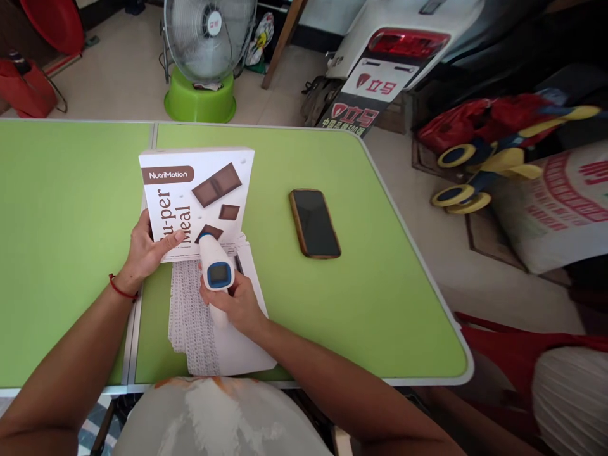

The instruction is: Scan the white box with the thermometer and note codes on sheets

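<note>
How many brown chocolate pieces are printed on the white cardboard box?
3: a large bar, a small rectangle below it, and a lower piece partly behind the white, blue-rimmed plastic device. More may be hidden.

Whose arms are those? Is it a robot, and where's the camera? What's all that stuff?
No robot here, just a person's two bare hands. The only camera is worn on that person's head, looking forward and down, a bit like seeing through their eyes.

The left hand holds a white box with chocolate pieces printed on it. The right hand holds a white and blue device with a small screen; I can't tell whether its tip touches the box.

On the green table lie a phone, off to the right, and some papers below the box. Beyond the table, a fan stands on a green tub.
</note>
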`<act>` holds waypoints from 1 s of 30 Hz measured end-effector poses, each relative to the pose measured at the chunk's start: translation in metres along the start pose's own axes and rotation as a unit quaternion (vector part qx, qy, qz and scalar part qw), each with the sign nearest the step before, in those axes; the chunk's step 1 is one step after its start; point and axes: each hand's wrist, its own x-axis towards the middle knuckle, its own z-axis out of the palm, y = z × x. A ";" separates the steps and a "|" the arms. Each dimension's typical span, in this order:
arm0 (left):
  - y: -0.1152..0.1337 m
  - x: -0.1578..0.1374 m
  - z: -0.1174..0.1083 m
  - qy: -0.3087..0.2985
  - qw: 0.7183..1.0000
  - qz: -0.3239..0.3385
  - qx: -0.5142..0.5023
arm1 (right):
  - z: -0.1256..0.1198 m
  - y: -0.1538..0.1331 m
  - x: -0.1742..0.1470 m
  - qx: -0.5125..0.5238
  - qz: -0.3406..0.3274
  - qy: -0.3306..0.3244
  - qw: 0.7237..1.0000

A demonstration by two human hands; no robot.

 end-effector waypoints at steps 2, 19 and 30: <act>-0.001 0.000 0.000 0.002 1.000 -0.001 0.005 | 0.000 0.000 0.000 -0.007 -0.006 -0.003 1.000; -0.003 0.001 -0.002 -0.006 1.000 0.000 0.009 | -0.001 0.002 0.002 -0.002 -0.010 -0.018 1.000; 0.004 0.000 -0.002 -0.009 1.000 -0.023 -0.007 | -0.002 -0.001 0.002 0.004 0.003 -0.020 1.000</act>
